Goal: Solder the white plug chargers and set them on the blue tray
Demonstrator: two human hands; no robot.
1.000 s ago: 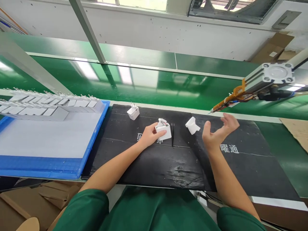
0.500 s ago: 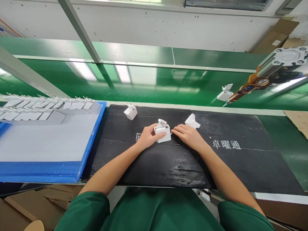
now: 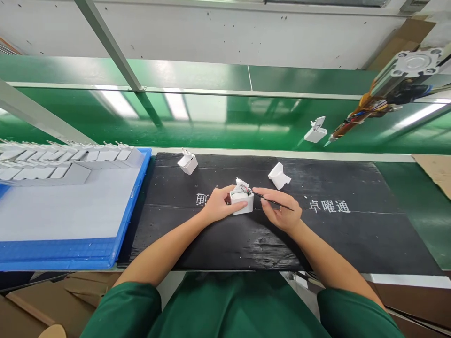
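Observation:
My left hand [image 3: 222,203] grips a white charger housing [image 3: 243,205] from its left side, over the black mat [image 3: 218,244]. Its top is open, and thin wires show beside a raised white piece with plug pins. In my right hand [image 3: 282,212] is a thin dark pointed tool, perhaps tweezers [image 3: 273,202], held like a pen. The tool's tip reaches the wires at the housing's open top; whether it grips one I cannot tell. Behind my right hand lies a loose white plastic part [image 3: 279,176]. Another white charger [image 3: 188,162] with pins upward stands at the back left.
On the left, a blue tray [image 3: 116,239] carries rows of white chargers [image 3: 63,164] on a white sheet. A pneumatic cylinder with a pointed nozzle [image 3: 347,126] hangs at the back right, beside another opened white charger [image 3: 315,134]. Cardboard [image 3: 435,171] lies at far right.
My right hand has lifted from the mat with the dark pointed tool and brought its tip to the housing's open top. My left hand still holds the housing. The view has shifted slightly.

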